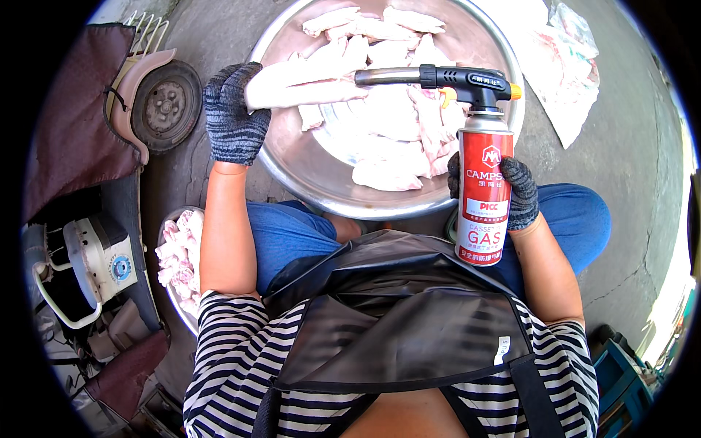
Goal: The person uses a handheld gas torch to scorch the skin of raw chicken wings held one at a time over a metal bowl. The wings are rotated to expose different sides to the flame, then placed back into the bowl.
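Observation:
My left hand (236, 116), in a grey-and-black knit glove, grips one end of a pale pig's trotter (301, 90). The trotter is held roughly level over a wide metal basin (334, 200). Several more pale trotters (390, 172) lie piled in that basin, partly washed out by glare. My right hand (523, 192), gloved alike, is wrapped around the red and white gas canister (483, 191) of a blowtorch. Its black torch head (471, 85) has an orange trigger, and its metal nozzle (386, 75) points left at the trotter. In the bright light no flame can be made out.
A smaller bowl of pinkish meat pieces (179, 254) stands by my left elbow. Left of the basin is a vehicle's wheel (166, 105) under a maroon cover (82, 109). A plastic bag (567, 71) with reddish stains lies on the concrete floor (624, 219) at right.

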Available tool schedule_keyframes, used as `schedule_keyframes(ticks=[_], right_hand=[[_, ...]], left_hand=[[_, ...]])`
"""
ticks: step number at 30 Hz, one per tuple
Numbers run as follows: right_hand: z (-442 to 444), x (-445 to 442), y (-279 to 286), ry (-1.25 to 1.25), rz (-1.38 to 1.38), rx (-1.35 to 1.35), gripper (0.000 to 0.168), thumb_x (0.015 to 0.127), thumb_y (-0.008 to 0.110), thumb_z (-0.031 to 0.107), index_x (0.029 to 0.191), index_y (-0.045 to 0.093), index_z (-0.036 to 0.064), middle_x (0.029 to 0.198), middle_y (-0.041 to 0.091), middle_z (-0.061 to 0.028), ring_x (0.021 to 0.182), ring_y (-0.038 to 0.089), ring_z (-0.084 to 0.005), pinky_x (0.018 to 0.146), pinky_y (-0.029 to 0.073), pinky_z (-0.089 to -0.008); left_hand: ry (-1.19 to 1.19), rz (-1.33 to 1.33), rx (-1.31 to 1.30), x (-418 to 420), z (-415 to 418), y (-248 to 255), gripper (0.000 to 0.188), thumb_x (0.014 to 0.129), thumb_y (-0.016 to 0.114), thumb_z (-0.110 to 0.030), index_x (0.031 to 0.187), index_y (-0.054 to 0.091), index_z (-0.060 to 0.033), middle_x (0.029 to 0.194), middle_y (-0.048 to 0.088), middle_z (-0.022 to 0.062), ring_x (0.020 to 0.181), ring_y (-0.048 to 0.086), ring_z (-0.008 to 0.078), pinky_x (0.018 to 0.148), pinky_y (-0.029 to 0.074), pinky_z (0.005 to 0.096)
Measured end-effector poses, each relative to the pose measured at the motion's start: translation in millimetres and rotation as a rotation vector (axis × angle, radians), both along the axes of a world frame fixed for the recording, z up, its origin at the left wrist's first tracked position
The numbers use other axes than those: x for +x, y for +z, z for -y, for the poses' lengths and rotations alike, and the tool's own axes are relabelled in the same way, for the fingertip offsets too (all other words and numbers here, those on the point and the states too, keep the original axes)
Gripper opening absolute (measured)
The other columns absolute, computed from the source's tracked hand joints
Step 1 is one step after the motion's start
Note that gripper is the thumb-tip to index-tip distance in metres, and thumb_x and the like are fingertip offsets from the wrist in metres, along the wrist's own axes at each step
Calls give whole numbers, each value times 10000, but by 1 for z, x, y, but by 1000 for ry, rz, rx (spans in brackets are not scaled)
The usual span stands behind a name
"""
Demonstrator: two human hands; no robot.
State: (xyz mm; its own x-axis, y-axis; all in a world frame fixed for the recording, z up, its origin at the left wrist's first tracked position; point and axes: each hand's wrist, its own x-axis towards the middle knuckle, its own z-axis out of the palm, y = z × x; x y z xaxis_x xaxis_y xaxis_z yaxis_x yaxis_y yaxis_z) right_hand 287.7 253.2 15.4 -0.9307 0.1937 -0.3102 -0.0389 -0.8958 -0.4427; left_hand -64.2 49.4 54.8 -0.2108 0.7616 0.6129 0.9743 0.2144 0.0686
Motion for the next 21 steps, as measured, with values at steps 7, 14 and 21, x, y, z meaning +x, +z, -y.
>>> schedule_keyframes(ticks=[7,14,21], right_hand=[[1,-3,2,-7,32,117,699,739,732,380,1240,454,-21,1036,610,-196,911,638,-282,828,534,-377],[0,-2,0,-22,-20,70,641,775,735,295,1261,444,-4,1056,621,-215,924,655,-284,819,552,-368],[0,-2,0,-25,-27,71,625,782,728,292,1255,448,-7,1052,622,-217,922,656,-283,818,554,-371]], left_hand=[[4,45,-27,-3,-3,-6,489,623,737,-60,1089,590,-73,1089,628,115,1031,561,309,955,417,406],[-13,82,-9,-4,-4,-9,494,615,731,-40,1088,586,-69,1094,623,116,1028,562,305,953,419,401],[-6,81,-28,-5,-4,-10,516,615,725,-35,1107,575,-69,1111,617,116,1048,555,305,972,407,396]])
